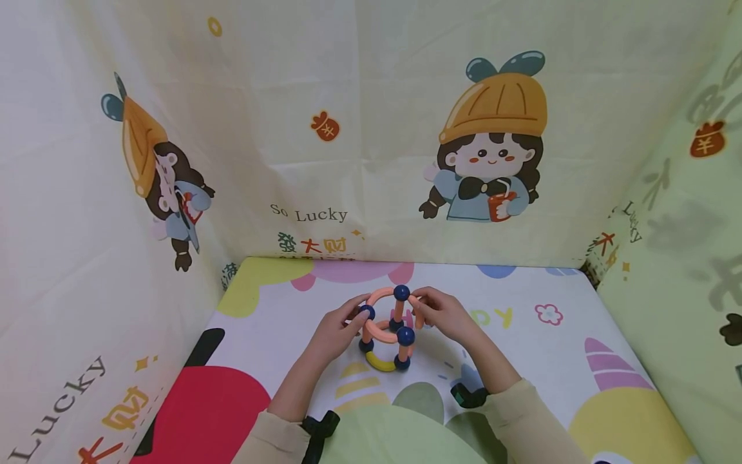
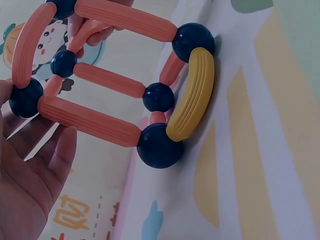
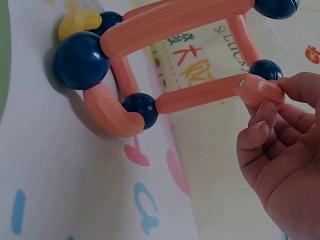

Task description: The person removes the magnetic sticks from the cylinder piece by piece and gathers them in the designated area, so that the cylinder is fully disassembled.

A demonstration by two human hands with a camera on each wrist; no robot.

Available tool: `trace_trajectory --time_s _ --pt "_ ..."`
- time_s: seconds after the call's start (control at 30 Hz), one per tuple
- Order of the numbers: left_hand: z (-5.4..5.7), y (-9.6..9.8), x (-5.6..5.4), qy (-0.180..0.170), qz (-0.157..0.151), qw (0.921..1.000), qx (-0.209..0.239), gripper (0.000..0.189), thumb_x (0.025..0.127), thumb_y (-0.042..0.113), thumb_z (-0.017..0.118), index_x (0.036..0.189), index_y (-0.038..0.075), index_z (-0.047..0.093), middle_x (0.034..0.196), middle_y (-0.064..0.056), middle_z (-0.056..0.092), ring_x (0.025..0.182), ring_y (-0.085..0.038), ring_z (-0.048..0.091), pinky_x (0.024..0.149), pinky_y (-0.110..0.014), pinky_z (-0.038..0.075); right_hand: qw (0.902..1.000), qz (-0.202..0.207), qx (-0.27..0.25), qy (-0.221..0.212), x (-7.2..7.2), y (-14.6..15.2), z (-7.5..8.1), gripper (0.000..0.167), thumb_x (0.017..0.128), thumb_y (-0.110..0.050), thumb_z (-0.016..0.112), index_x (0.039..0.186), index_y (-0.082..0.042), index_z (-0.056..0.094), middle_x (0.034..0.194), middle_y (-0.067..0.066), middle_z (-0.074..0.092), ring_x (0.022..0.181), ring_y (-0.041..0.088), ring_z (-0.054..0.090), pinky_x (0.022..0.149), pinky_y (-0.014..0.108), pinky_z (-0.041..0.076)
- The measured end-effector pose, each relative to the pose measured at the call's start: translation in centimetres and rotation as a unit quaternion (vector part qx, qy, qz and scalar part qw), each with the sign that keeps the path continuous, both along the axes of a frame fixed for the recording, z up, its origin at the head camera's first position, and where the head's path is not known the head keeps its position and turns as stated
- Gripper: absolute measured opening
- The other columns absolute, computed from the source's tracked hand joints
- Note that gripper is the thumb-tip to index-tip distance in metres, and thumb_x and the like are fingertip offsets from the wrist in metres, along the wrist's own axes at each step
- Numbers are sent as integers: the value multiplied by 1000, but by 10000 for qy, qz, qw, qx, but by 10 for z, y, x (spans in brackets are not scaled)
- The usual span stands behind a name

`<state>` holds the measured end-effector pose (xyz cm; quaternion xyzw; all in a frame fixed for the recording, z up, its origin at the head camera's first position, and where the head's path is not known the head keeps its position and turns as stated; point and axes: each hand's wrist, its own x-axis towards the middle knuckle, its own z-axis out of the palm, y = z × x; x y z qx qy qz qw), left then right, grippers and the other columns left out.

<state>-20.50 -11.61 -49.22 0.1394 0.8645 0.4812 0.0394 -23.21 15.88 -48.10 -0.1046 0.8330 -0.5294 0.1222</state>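
A frame of magnetic rods and balls stands in front of me, with navy balls [image 1: 406, 336] at its corners and straight salmon rods [image 2: 90, 121] as its uprights. A curved yellow rod [image 1: 380, 362] lies along its bottom near side. My left hand [image 1: 336, 332] holds a top-left navy ball [image 2: 27, 98] between thumb and fingers. With thumb and fingertips, my right hand [image 1: 443, 314] pinches a curved salmon rod [image 3: 261, 91]. One end of that rod is at the far top ball [image 1: 402, 293]; its near end faces the right wrist camera, joined to no ball.
The frame rests on a colourful printed mat [image 1: 522, 348]. Printed cloth walls [image 1: 371, 142] rise behind and at both sides. Black wrist straps [image 1: 320, 430] sit over both beige sleeves [image 1: 530, 419].
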Motion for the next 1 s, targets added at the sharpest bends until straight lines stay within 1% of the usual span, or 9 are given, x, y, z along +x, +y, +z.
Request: trace_trajectory --time_s 0.2,0.3,0.43,0.67,0.73,0.8,0.87,0.9,1.0 --pt "-1 0 0 -14 39 10000 36 48 97 57 51 142 42 48 98 4 65 92 -15 64 75 -29 55 10000 -4 -77 10 -1 0 -1 30 96 -47 59 120 -28 63 78 9 63 89 51 55 72 45 51" --pt "-1 0 0 -20 44 10000 49 48 97 57 51 142 42 48 99 4 66 92 -16 65 75 -29 55 10000 7 -42 61 -1 1 -2 31 97 -46 59 122 -28 63 78 8 63 87 48 56 71 44 51" --pt "-3 0 0 -39 49 10000 28 49 97 59 50 143 41 48 101 3 67 91 -16 65 78 -29 55 10000 -6 22 49 -2 1 -3 32 96 -50 59 121 -31 63 77 8 63 87 46 56 73 46 51" --pt "-4 0 0 -67 130 9999 -10 50 96 60 49 142 42 48 103 3 68 91 -18 65 80 -32 54 9996 9 22 266 -2 2 -6 32 98 -47 56 124 -30 62 78 7 63 83 32 58 74 46 51" --pt "-4 0 0 -67 143 9999 -13 50 96 60 49 142 42 48 103 3 68 90 -17 65 80 -32 54 9996 -23 16 284 -3 3 -7 32 98 -47 56 125 -30 62 83 6 64 81 31 58 74 46 51" --pt "-3 0 0 -83 160 9998 -13 50 96 61 49 142 42 48 104 3 68 90 -15 64 80 -32 54 9997 -64 -29 240 -4 5 -8 35 98 -47 56 126 -27 61 85 7 64 79 30 57 74 47 51" --pt "-4 0 0 -95 175 9998 -8 49 96 61 49 142 42 48 105 3 68 90 -13 63 80 -32 54 9998 -106 -61 158 -2 6 -4 34 100 -43 55 127 -23 60 88 10 65 78 36 57 72 42 51" --pt "-4 0 0 -88 179 9998 -5 49 96 61 49 142 42 48 105 3 69 90 -13 63 80 -32 54 9998 -114 -151 107 -2 8 -5 33 101 -40 55 127 -20 59 89 12 66 79 40 57 71 41 51" --pt "-4 0 0 -90 194 9998 -18 49 96 61 49 142 43 48 105 3 69 90 -13 64 81 -32 54 9989 -222 -418 -44 -3 14 -7 34 101 -36 55 127 -15 56 95 16 66 82 45 58 71 38 52"
